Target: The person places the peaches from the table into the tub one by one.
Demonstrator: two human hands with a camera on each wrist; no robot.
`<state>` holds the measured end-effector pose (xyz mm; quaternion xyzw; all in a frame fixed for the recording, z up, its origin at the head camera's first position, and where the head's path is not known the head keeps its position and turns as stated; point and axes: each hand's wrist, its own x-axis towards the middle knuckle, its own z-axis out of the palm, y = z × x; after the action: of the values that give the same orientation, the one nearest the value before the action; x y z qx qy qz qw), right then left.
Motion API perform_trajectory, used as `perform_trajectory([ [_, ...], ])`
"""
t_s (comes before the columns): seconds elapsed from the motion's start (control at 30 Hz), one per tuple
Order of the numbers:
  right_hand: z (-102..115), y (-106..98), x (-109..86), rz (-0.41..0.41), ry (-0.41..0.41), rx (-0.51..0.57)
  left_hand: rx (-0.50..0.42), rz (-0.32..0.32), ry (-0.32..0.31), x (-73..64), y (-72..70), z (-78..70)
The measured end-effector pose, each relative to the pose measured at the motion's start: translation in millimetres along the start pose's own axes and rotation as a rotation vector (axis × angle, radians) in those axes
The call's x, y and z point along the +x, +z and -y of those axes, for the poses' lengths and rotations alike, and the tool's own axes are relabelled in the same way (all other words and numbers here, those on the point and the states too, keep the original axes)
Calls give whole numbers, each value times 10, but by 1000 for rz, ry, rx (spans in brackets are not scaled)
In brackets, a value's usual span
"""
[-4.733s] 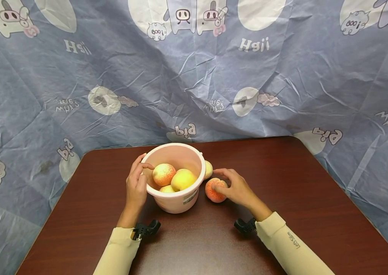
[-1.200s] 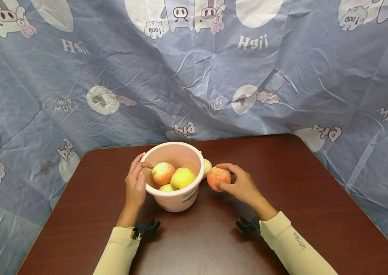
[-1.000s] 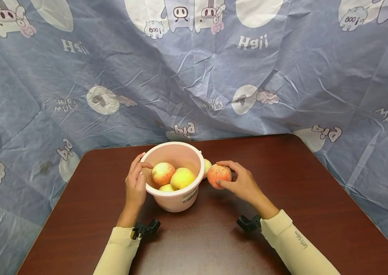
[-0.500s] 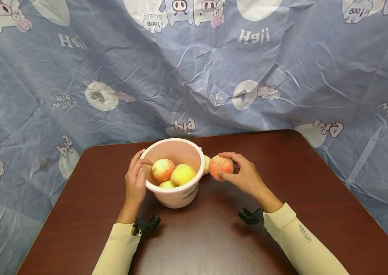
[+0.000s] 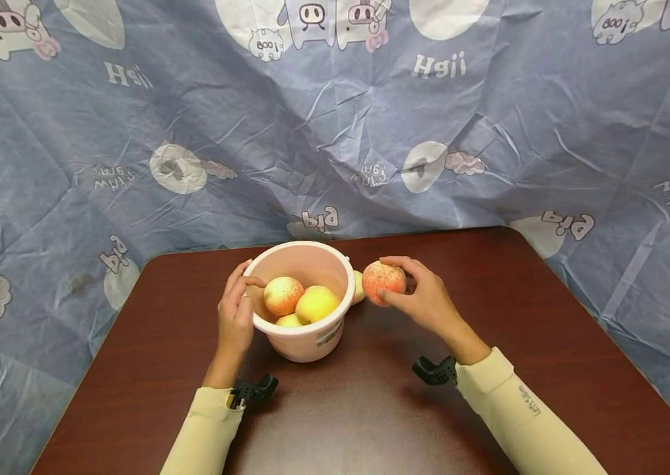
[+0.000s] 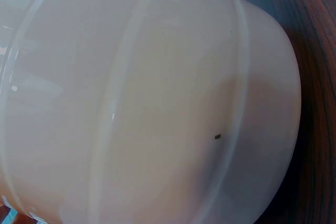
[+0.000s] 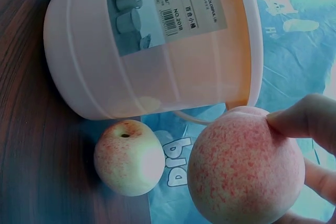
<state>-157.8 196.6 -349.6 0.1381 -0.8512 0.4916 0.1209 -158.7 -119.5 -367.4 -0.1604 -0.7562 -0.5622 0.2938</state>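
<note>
A pale pink bucket (image 5: 299,344) stands on the table, its mouth tilted toward me in the head view. My left hand (image 5: 235,323) holds its left rim, fingers hooked over the edge. Inside lie a red-speckled peach (image 5: 282,295), a yellow one (image 5: 317,304) and part of a third (image 5: 288,320). Right of the bucket, my right hand (image 5: 428,298) pinches a red-blushed peach (image 7: 244,166) between thumb and fingers, lifted off the table. Another pale peach (image 7: 129,158) rests on the table beside the bucket, partly hidden in the head view. Only the bucket wall (image 6: 157,98) fills the left wrist view.
The dark red-brown wooden table (image 5: 519,330) reaches back to a hanging blue cloth (image 5: 251,132) printed with cartoon pigs. A printed label (image 7: 168,11) is stuck on the bucket's right side. Black camera mounts (image 5: 434,371) sit on both wrists.
My right hand has taken hold of the red peach from the table and raised it, up and slightly right. The left hand has stayed on the bucket rim.
</note>
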Motion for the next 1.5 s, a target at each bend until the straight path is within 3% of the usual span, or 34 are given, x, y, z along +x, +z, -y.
perform_trajectory([
  [0.4,71,-28,64,-33,-6,46,-1,4,-7,-10,2,7],
  [1.07,377,-29,229,-68,-64,21,1,1,-33,-20,-5,-10],
  [1.5,523,33,288,-70,-89,46,-9,-6,-11,-8,-11,-14],
])
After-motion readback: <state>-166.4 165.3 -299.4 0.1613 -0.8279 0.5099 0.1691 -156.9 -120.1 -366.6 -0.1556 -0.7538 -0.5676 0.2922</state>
